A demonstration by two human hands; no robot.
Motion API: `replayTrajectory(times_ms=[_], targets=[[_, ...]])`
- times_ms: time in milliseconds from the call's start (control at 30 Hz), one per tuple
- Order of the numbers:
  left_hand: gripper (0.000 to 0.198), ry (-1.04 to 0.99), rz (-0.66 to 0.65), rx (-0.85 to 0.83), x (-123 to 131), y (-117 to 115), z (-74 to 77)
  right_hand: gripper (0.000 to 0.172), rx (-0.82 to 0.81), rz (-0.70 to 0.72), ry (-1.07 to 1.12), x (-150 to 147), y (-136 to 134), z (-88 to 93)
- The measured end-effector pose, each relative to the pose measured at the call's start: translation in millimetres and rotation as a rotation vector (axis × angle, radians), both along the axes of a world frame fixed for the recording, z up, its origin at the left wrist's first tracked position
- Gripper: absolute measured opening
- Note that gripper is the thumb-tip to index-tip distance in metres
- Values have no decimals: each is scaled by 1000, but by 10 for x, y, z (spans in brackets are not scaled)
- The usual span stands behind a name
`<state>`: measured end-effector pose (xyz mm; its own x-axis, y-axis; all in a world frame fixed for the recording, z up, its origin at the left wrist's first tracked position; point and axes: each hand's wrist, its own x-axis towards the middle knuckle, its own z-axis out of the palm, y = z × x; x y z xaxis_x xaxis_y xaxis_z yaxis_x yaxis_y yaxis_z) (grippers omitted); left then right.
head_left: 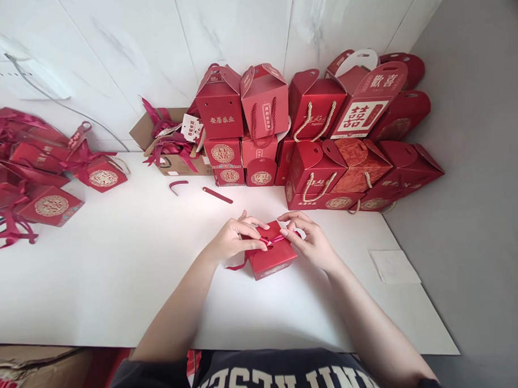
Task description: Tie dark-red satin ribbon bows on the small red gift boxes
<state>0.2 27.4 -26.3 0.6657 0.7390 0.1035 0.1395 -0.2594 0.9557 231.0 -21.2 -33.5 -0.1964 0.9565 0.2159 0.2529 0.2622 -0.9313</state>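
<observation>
A small red gift box (273, 262) with gold print on its front side sits on the white table before me. Across its top lies a dark pink ribbon (276, 238), and one loose tail hangs down at the box's left. My left hand (242, 238) pinches the ribbon near the middle of the lid, thumb and forefinger close together. On the other side my right hand (306, 237) has thumb and fingertips closed on the ribbon at the lid's right edge. The fingers partly cover the ribbon's crossing, so I cannot tell whether it is knotted.
Red boxes (220, 117) stand stacked along the tiled wall. An open cardboard box (179, 164) holds ribbons and tags. Two short strips (217, 195) lie nearby. Ribboned red boxes (51, 204) are heaped at left. A white paper (394, 266) lies right, beside the grey wall.
</observation>
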Motion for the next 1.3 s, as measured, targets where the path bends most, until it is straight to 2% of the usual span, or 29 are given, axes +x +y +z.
replayTrajectory(times_ms=[133, 267, 367, 500, 600, 733, 967, 1167, 1300], targets=[[14, -10, 36, 3, 13, 25, -52, 27, -24, 4, 20, 6, 6, -13], [13, 12, 43, 18, 17, 20, -23, 28, -29, 0, 36, -4, 13, -19], [11, 41, 60, 38, 1, 22, 5, 32, -120, 19, 78, 9, 15, -5], [14, 79, 68, 32, -20, 30, 20, 37, -311, 122, 152, 77, 15, 29], [20, 100, 34, 45, -26, 31, 25, 34, -406, 229, 177, 137, 14, 36], [24, 168, 22, 106, -30, 35, 51, 28, -465, 384, 241, 178, 20, 45], [24, 249, -10, 160, -20, 64, 133, 17, -254, 437, 204, 97, 155, 215], [20, 236, -28, 115, 20, 33, 223, 19, -76, 461, 7, -80, 200, 303], [19, 220, -10, 83, 17, 5, 226, 25, 44, 466, -134, -111, 184, 323]])
